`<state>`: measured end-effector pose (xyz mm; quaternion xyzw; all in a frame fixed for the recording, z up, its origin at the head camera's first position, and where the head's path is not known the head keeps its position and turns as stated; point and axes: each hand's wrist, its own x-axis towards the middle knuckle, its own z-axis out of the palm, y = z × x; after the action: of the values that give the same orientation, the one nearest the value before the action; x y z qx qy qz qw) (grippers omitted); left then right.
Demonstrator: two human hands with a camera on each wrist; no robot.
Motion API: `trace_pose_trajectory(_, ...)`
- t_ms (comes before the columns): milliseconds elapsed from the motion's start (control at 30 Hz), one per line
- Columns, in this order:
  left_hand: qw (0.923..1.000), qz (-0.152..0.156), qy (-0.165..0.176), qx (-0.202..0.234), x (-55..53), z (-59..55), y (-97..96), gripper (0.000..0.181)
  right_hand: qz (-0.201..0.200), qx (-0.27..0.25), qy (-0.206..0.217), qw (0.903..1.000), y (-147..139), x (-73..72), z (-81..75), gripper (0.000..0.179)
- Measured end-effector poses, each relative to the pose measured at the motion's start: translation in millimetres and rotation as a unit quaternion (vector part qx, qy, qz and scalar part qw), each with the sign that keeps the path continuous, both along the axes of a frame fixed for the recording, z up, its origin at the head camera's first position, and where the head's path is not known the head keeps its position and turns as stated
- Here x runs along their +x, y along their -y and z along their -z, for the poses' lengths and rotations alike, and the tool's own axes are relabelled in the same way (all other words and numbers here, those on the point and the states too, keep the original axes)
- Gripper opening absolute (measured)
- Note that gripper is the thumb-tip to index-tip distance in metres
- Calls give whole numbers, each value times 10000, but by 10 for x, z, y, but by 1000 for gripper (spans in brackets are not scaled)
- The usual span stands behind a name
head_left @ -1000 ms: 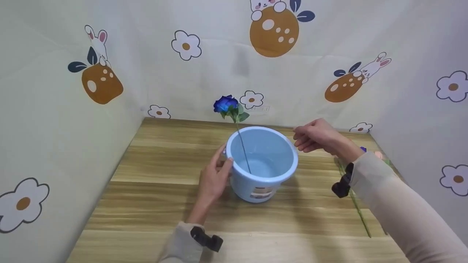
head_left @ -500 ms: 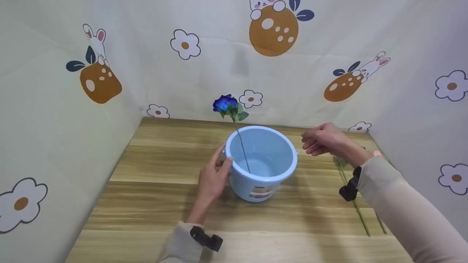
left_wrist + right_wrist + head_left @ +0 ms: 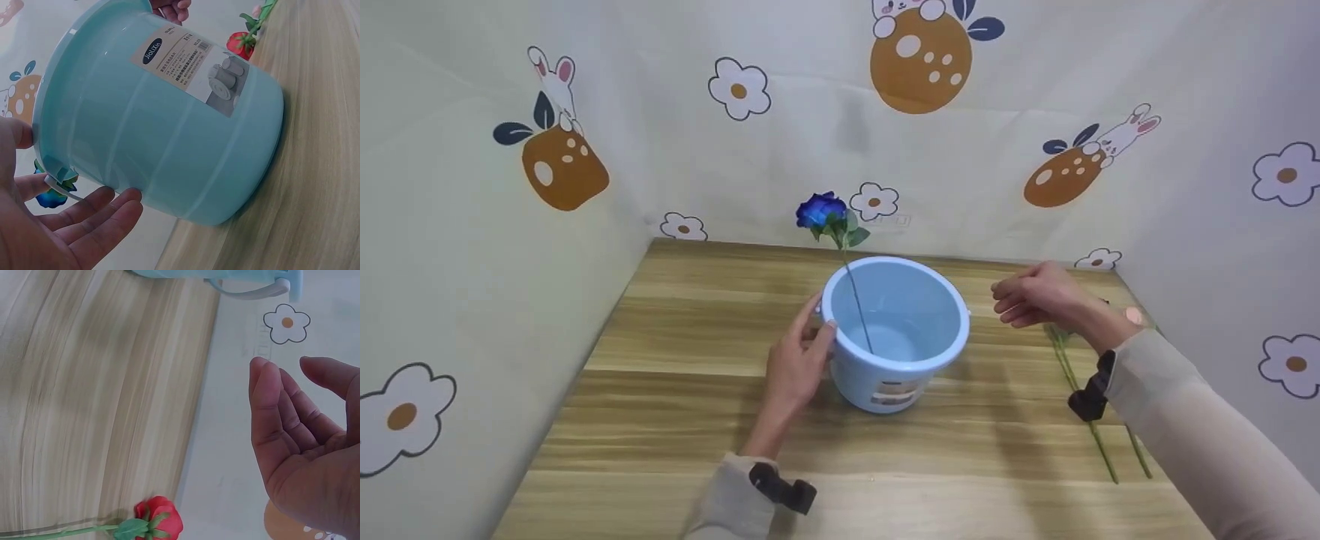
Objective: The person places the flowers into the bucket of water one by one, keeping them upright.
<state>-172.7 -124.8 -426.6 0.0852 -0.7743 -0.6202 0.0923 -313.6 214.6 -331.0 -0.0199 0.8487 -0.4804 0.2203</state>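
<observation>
A light blue plastic bucket (image 3: 885, 382) stands upright on the table, with a paper label on its side. One blue rose (image 3: 822, 211) leans in it, stem inside and bloom above the back left of the rim. My left hand (image 3: 796, 367) steadies the bucket at its left: the thumb lies at the rim and the fingers bear on the outer wall, beside the thin handle (image 3: 62, 190). Off to the bucket's right, my right hand (image 3: 1046, 296) hovers over the table with loosely curled fingers and nothing in them.
Beneath and beside the right forearm lie long flower stems (image 3: 1102, 450), partly hidden, with a pink bloom (image 3: 1133, 315). A red rose (image 3: 160, 520) shows on the table in the right wrist view. Printed cloth walls (image 3: 810, 150) close off the back and both sides.
My right hand has drawn away from the bucket toward the right and slightly nearer, uncovering more of the lying stems. The left hand, bucket and blue rose have stayed in place.
</observation>
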Motion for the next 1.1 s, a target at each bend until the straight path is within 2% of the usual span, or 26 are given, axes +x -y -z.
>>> trace_pose_trajectory(267, 10000, -19, -72, 20, -4, 4, 3, 54, 25, -179, 17, 9998, -81, 29, 57, 22)
trace_pose_trajectory(467, 9999, -21, -92, 56, -9, 9, 6, 55, 12, -100, 10, 9999, -170, 41, 78, 23)
trace_pose_trajectory(633, 9999, 8, -146, 65, -10, 8, 1, 55, 170, -107, 78, 9998, -271, 42, 121, 19)
trace_pose_trajectory(800, 9999, 36, -125, 66, -14, 3, -2, 55, 225, 44, 97, 9997, -364, 50, 154, 24)
trace_pose_trajectory(1100, 9999, 18, -114, 96, -15, 8, 1, 56, 314, -167, 202, 9992, -465, 38, 240, 16)
